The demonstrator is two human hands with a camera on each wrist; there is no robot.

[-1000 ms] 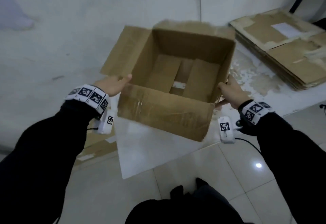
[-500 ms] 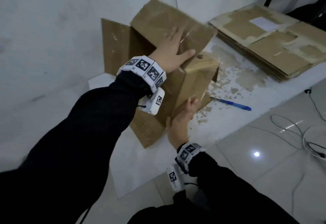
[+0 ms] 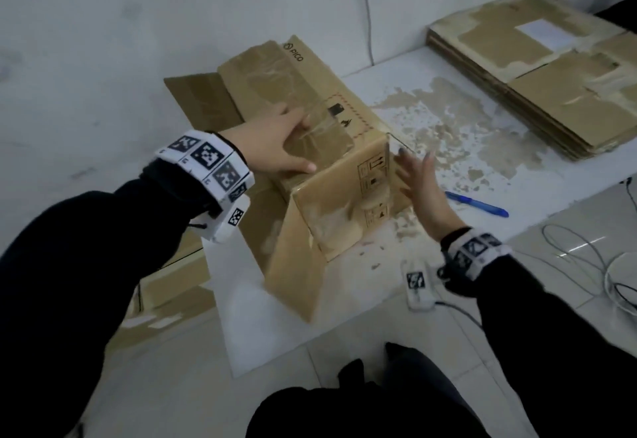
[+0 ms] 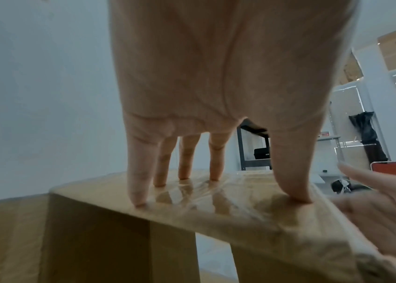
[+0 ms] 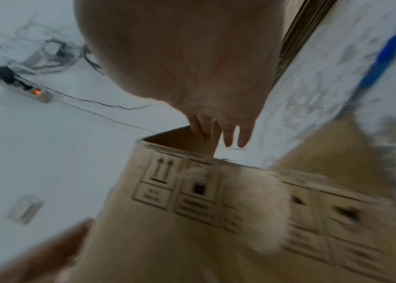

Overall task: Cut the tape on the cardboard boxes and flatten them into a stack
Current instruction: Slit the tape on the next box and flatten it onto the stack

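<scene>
Black sleeves reach forward from the bottom of the head view, each wrist wrapped in a white band with printed markers. Nearest on the floor, a white sheet (image 3: 458, 148) lies spread out, flecked with torn brown paper scraps, and the cardboard box (image 3: 331, 175) sits upside down on it with one flap (image 3: 293, 265) hanging toward the person. The right hand (image 3: 418, 182) is open, fingers straight and spread, just beside the box's right-hand corner near the printed handling symbols; whether it touches the cardboard cannot be told. The left hand (image 3: 275, 141) lies flat on the box's upturned face, fingers straight, pressing on the clear tape (image 4: 199, 193) that runs over it; the left wrist view shows the fingertips (image 4: 138, 201) and thumb planted on the glossy strip. Another flap (image 3: 203, 100) lies open on the far left side of the box. A blue pen (image 3: 477, 204) rests on the sheet to the right of the right hand. Farther back on the right lies a stack of flattened boxes (image 3: 551, 79), well apart from the box. White cables (image 3: 582, 251) curl over the tiled floor at the right edge.
</scene>
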